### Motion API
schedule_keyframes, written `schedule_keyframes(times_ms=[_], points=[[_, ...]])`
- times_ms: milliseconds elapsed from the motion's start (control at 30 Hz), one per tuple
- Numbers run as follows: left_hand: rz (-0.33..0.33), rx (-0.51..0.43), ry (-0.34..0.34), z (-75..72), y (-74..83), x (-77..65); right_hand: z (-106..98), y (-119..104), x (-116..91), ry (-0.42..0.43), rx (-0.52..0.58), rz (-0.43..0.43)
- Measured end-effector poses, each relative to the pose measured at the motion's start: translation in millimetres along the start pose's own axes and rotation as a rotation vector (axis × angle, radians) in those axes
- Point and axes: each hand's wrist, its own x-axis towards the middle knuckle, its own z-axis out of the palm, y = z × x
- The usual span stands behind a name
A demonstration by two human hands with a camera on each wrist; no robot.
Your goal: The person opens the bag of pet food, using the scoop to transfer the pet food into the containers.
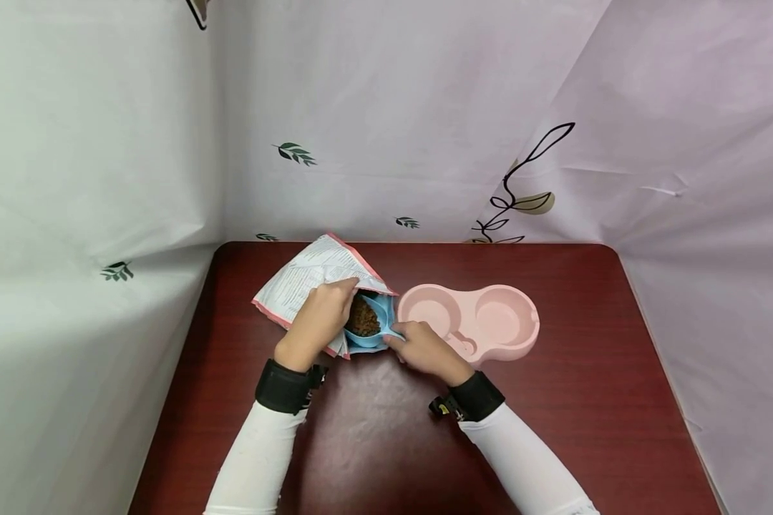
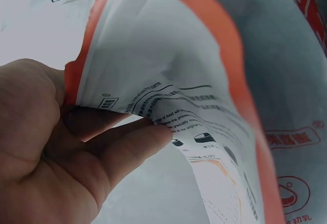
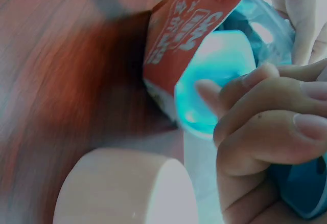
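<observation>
A white pet food bag with red edges lies on its side, its mouth facing right. My left hand pinches the bag's upper edge at the mouth; the left wrist view shows the fingers and thumb on the printed film. A light blue scoop sits at the bag's mouth with brown kibble in it. My right hand grips the scoop's handle, fingers curled round it. In the right wrist view, the scoop's bowl is partly inside the bag's red-printed opening.
Just right of the bag is a pink double bowl with two round hollows, close beside the right hand. The dark red table meets pale patterned cloth at the back and sides.
</observation>
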Motion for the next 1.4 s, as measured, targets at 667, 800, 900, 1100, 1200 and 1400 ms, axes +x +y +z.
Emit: schedule_keyframes(times_ms=[667, 800, 900, 1100, 1200, 1400], points=[[-0.019, -0.032, 0.007, -4.5, -4.9, 3.6, 11.4, 17.9, -16.6, 0.149, -0.078, -0.124], [-0.032, -0.035, -0.002, -4.8, -6.0, 4.2, 14.9, 23.1, -19.5, 0.167, -0.064, -0.142], [-0.038, -0.037, -0.001, -5.7, -6.1, 4.5, 17.4, 27.6, -21.5, 0.186, -0.069, -0.162], [-0.045, -0.043, -0.007, -7.9, -6.4, 4.4, 20.2, 32.5, -24.1, 0.232, -0.044, -0.21], [-0.049, -0.045, -0.011, -8.5, -6.4, 3.9, 20.3, 32.8, -25.5, 0.244, -0.034, -0.226], [-0.038, -0.055, 0.007, -7.8, -8.3, 4.3, 8.7, 31.6, -34.5, 0.239, -0.029, -0.242]])
